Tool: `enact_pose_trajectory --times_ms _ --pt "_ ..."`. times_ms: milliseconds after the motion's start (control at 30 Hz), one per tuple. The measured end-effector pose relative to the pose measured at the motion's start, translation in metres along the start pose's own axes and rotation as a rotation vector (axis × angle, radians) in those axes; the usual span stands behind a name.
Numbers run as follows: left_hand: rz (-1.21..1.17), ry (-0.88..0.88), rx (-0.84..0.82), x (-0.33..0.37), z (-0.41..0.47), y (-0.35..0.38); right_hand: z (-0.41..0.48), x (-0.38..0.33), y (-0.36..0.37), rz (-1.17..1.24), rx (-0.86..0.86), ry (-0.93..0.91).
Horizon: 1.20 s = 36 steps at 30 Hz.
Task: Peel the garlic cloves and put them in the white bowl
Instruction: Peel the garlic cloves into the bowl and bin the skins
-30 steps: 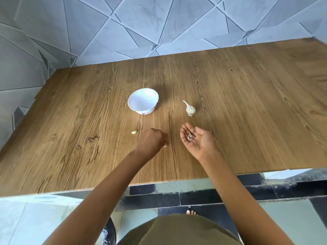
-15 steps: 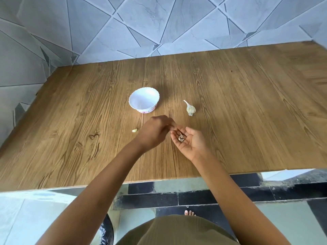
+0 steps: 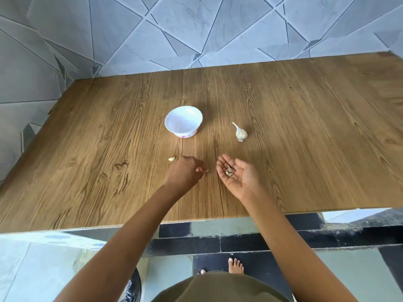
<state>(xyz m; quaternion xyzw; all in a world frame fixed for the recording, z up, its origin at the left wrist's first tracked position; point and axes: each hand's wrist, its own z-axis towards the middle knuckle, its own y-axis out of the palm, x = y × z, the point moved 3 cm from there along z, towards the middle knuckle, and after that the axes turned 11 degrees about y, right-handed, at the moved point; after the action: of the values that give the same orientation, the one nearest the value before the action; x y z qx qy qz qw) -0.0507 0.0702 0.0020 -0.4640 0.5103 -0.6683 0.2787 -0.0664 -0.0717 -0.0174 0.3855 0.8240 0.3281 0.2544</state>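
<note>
Hands gathering garlic skins

Left hand (image 3: 185, 173) is pinching a tiny pale scrap (image 3: 206, 170). Right hand (image 3: 238, 176) is lying open, palm up, carrying garlic skins (image 3: 229, 171). Past it, the garlic bulb (image 3: 241, 134) is lying with its stem pointing away and left.

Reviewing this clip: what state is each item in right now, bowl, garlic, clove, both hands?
white bowl: upright, looks empty.
garlic bulb: on its side on the table, untouched.
loose clove: looks peeled, lying on the table.
left hand: curled, pinching a small pale scrap.
right hand: palm up, open, cradling skin scraps.
</note>
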Motion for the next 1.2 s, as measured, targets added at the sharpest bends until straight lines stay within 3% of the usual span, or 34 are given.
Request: enact_pose_trajectory --times_ms 333,533,667,800,967,1200 --pt "0.497 0.134 -0.205 0.019 0.025 0.002 0.001 0.001 -0.004 0.012 0.003 -0.017" --pt "0.232 0.221 -0.311 0.011 0.036 -0.004 -0.002 0.0 -0.004 0.003 0.028 -0.037" --pt "-0.16 0.358 -0.139 0.005 0.027 -0.021 -0.002 0.004 0.0 0.008 0.031 -0.032" --pt "-0.082 0.509 -0.115 0.027 0.022 -0.026 -0.001 0.01 0.006 0.022 0.051 -0.04" --pt "0.06 0.381 -0.007 0.03 0.015 -0.026 -0.006 0.018 0.01 0.025 0.033 -0.048" --pt "-0.069 0.318 0.055 0.014 0.002 -0.03 -0.004 0.025 0.014 -0.015 -0.004 -0.022"
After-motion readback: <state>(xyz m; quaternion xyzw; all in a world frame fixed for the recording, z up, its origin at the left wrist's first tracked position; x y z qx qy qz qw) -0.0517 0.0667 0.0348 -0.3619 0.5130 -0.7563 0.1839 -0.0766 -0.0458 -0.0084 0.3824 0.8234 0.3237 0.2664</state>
